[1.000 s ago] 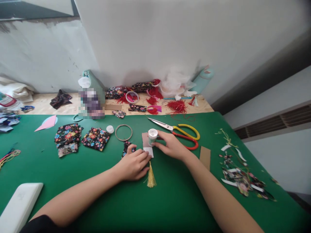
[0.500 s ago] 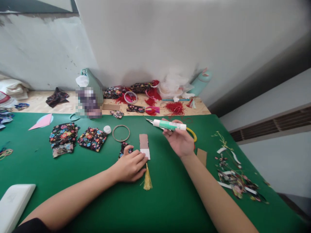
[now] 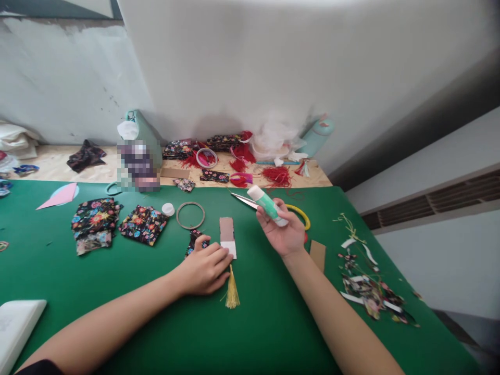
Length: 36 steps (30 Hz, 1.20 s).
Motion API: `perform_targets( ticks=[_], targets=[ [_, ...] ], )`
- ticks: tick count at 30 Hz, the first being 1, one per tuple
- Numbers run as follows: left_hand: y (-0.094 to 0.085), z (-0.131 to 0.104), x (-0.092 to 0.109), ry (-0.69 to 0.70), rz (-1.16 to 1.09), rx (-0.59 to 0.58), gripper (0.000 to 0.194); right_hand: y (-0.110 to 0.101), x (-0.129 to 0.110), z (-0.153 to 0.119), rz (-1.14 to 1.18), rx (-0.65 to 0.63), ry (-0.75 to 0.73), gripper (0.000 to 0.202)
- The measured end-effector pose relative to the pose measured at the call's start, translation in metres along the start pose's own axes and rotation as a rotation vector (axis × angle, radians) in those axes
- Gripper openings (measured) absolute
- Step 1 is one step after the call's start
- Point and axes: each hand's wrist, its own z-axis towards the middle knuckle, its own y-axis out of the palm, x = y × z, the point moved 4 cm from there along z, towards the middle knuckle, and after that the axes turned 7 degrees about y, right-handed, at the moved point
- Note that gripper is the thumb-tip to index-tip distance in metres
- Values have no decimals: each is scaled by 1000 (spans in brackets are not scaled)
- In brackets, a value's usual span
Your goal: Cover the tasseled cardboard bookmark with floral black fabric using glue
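Note:
My right hand (image 3: 283, 229) is closed around a white and green glue stick (image 3: 267, 204), tilted up to the left above the table. Scissors (image 3: 246, 199) with yellow handles show behind it, partly covered by the hand. My left hand (image 3: 207, 268) lies palm down, fingers extended, its fingertips at the left edge of a small card strip (image 3: 226, 229). The strip is brownish pink with a white lower end. A yellow tassel (image 3: 232, 289) extends below it, beside my left thumb. A dark floral fabric piece (image 3: 195, 240) is partly hidden behind my left hand.
Floral fabric pieces (image 3: 144, 224), a round white cap (image 3: 167, 209) and a ring (image 3: 190, 215) lie to the left. Fabric scraps (image 3: 369, 297) and a cardboard piece (image 3: 317, 255) are at right. Red tassels (image 3: 276, 177) and a bottle (image 3: 318, 136) stand along the back.
The glue stick has turned in my right hand from nearly level to a steep tilt, with its white end raised. My left hand stays at the strip. The view has shifted slightly.

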Motion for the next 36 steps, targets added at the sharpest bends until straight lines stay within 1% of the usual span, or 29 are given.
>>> perform_targets(
  ticks=[1,4,8,11,14,17,20,22,24,26,28,32,36],
  targets=[
    [0,0,0,1,-1,0,32,3,0,-1,54,-6,26,13],
    [-1,0,0,3,-2,1,31,13,-2,-2,166,-33,116,21],
    [-1,1,0,2,-2,-4,31,17,-2,-4,220,25,196,26],
    [0,1,0,6,-2,-5,31,17,-2,-4,207,55,179,24],
    [0,0,0,4,-6,-9,32,19,-1,-4,155,39,139,25],
    [0,0,-1,0,-8,-12,32,22,0,-4,116,21,144,30],
    [0,0,-1,-1,-6,-11,32,22,2,-3,126,33,161,26],
    [0,1,0,1,-9,-8,32,20,4,-2,126,46,147,24],
    [0,1,0,2,-12,-8,32,18,6,0,63,57,104,28],
    [0,1,0,3,-13,-8,32,16,9,3,-70,72,44,35],
    [0,1,-1,3,-13,-5,32,16,13,7,-218,72,-8,37],
    [1,1,-1,-1,-26,-10,32,23,17,20,-485,12,-93,35],
    [0,1,-1,-10,-41,-25,32,34,20,34,-706,-47,-138,38]
  ],
)
